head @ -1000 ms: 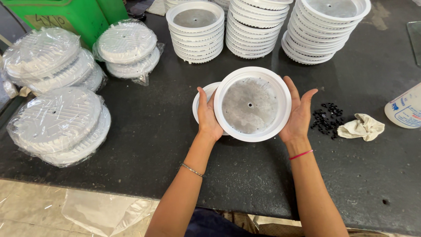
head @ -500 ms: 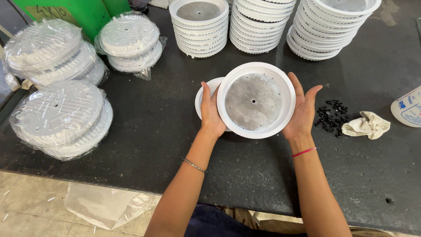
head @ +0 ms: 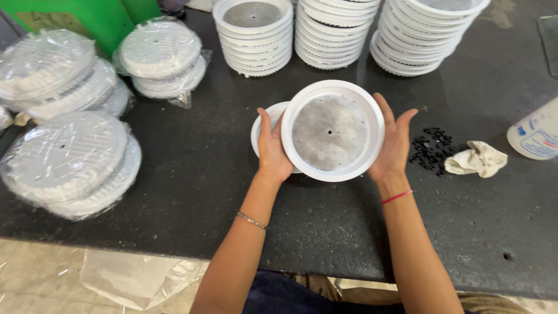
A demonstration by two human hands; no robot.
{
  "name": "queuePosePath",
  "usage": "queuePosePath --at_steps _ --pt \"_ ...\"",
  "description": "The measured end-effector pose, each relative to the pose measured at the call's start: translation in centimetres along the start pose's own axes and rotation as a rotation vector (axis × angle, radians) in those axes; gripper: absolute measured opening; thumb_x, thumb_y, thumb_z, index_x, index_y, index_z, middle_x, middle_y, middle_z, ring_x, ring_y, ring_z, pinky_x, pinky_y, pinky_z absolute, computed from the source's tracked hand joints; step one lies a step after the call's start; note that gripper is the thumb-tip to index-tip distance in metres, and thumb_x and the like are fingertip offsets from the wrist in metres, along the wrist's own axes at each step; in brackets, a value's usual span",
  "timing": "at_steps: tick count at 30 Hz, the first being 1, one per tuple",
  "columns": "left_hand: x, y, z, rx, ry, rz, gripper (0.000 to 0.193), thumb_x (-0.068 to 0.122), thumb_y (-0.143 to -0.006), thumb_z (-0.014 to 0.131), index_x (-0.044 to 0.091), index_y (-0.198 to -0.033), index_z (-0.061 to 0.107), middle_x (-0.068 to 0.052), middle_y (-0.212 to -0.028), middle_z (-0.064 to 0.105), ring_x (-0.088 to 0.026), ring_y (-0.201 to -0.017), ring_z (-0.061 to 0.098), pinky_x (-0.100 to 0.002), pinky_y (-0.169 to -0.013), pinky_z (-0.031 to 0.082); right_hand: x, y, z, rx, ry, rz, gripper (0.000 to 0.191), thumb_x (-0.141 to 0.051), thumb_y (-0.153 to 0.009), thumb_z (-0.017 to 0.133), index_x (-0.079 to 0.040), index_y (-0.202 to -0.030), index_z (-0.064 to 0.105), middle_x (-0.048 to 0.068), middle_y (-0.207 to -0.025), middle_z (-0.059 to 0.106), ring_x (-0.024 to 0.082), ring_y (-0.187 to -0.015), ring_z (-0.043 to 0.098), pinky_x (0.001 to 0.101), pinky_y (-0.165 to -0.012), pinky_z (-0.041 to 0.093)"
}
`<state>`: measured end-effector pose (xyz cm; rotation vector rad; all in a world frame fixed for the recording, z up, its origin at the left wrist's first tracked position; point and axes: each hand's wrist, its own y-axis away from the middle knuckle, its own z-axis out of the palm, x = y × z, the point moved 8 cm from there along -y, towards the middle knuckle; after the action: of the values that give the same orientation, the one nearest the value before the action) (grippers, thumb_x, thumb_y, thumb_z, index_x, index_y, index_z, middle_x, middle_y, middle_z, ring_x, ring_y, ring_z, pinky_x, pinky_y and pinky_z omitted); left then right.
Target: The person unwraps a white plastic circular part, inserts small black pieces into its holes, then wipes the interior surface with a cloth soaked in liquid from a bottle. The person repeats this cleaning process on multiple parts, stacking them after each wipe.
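Note:
A round white plastic dish [head: 332, 131] with a grey metal inner face and a small centre hole is held up between both palms, tilted toward me above the dark table [head: 192, 174]. My left hand [head: 272, 148] presses its left rim. My right hand [head: 395, 142] supports the right rim, fingers stretched upward. A second white round piece [head: 263, 129] lies on the table behind my left hand, mostly hidden by the dish.
Three stacks of the same white dishes [head: 254, 35] [head: 334, 29] [head: 427, 32] stand at the back. Plastic-wrapped disc bundles [head: 67, 163] [head: 160, 55] lie at left. A pile of small black parts [head: 431, 150], a crumpled cloth [head: 476, 160] and a white bottle [head: 537, 134] sit at right.
The dish and both hands stay in nearly the same pose. The view has shifted slightly, so the dish sits a little higher and tilts a bit more toward me.

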<state>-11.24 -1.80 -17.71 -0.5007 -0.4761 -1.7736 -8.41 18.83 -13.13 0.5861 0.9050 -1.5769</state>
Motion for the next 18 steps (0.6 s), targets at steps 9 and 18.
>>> queuePosePath --at_steps 9,18 --pt "0.7 1.1 1.7 -0.037 0.002 -0.016 0.097 0.081 -0.088 0.033 0.009 -0.15 0.051 -0.01 -0.152 0.054 -0.029 -0.141 0.05 -0.045 -0.119 0.039 3.0 -0.4 -2.4 0.06 -0.082 0.243 0.082 -0.065 -0.1 0.036 0.002 -0.144 0.052 0.018 -0.142 0.061 0.03 -0.13 0.06 0.0451 -0.111 0.05" --pt "-5.1 -0.1 0.6 -0.052 -0.051 -0.258 0.087 0.068 -0.099 0.02 0.0 -0.149 0.043 -0.018 -0.149 0.053 -0.034 -0.138 0.051 -0.051 -0.117 0.038 2.5 -1.4 -6.7 0.251 -0.141 0.091 0.072 -0.057 -0.102 0.038 0.001 -0.144 0.051 0.017 -0.143 0.061 0.029 -0.13 0.061 0.0432 -0.11 0.052"
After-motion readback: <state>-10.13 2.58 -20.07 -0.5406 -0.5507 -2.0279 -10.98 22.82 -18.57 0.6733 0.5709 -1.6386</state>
